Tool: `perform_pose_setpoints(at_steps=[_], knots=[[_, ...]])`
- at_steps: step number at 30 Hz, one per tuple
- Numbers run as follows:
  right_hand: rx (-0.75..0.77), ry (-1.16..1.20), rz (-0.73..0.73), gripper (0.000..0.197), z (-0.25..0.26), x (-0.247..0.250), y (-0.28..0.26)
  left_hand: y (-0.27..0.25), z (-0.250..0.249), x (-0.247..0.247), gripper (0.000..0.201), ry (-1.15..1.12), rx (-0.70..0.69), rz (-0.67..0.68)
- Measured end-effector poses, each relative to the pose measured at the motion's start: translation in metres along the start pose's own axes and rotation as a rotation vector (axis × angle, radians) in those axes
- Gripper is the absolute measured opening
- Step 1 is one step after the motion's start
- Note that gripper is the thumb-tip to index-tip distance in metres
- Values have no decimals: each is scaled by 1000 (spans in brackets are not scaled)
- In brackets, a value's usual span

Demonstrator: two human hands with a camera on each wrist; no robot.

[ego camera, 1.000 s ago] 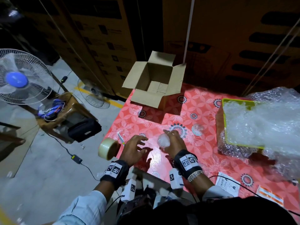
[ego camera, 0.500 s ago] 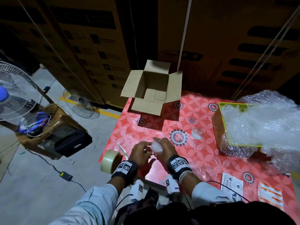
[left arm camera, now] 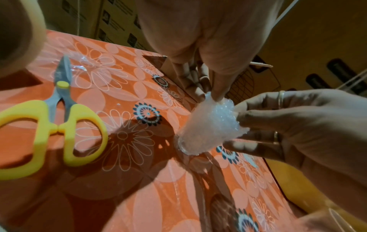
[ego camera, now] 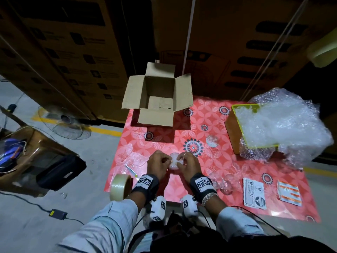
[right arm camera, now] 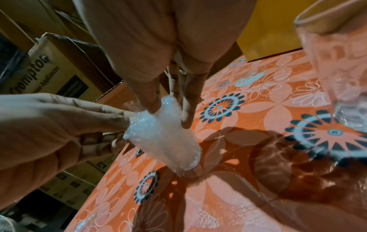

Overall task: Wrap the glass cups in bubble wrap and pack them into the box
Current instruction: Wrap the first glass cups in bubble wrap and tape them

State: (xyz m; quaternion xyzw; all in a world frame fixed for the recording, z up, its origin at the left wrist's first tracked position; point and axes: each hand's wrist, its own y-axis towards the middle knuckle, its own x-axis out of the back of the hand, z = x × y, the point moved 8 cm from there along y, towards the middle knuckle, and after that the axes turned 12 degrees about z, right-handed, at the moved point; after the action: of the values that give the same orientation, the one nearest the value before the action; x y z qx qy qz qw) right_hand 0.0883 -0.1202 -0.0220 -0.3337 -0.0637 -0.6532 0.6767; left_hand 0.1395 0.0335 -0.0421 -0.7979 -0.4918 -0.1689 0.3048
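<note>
A glass cup wrapped in bubble wrap (ego camera: 174, 161) (left arm camera: 210, 125) (right arm camera: 166, 141) stands with its base on the red flowered table (ego camera: 209, 161), near the front edge. My left hand (ego camera: 160, 163) (left arm camera: 210, 95) pinches the wrap at the cup's top from the left. My right hand (ego camera: 187, 163) (right arm camera: 168, 114) pinches the same top from the right. The open cardboard box (ego camera: 158, 99) stands at the table's far left corner; its inside shows only folded bottom flaps. Bare glass cups (ego camera: 224, 183) (right arm camera: 337, 62) stand just right of my right wrist.
A heap of bubble wrap (ego camera: 284, 125) fills a yellow-rimmed tray (ego camera: 235, 125) at the right. A small wrap scrap (ego camera: 211, 140) lies mid-table. A tape roll (ego camera: 121, 187) and yellow scissors (left arm camera: 57, 113) sit left of my hands. Printed labels (ego camera: 255, 194) lie front right.
My left hand has come in from beside the tape roll and now pinches the wrap with my right. The wrapped cup has come down onto the table.
</note>
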Motion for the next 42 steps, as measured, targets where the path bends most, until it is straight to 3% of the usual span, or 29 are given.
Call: perform_pose_setpoints(at_steps=[2, 6, 10, 13, 18, 25, 30, 42], knots=[[-31, -71, -23, 19, -2, -3, 6, 2, -6, 0, 7, 49, 14, 28], [-82, -168, -54, 25, -1, -5, 11, -3, -23, -2, 36, 139, -15, 94], [-141, -174, -39, 31, -2, -4, 16, -5, -28, 1, 35, 189, 0, 141], [-159, -131, -47, 24, -6, -2, 11, -4, -27, 3, 38, 171, 14, 166], [-139, 22, -123, 28, -10, -2, -13, 2, -28, 2, 9, 239, 27, 144], [-88, 58, -213, 24, -15, -7, -21, 4, -38, -3, 5, 291, 63, 107], [-113, 70, -225, 11, -15, -9, -18, 3, -32, -1, 26, 176, 21, 101], [-241, -81, -137, 12, -14, -16, 1, -4, -11, 17, 31, -38, -17, 76]])
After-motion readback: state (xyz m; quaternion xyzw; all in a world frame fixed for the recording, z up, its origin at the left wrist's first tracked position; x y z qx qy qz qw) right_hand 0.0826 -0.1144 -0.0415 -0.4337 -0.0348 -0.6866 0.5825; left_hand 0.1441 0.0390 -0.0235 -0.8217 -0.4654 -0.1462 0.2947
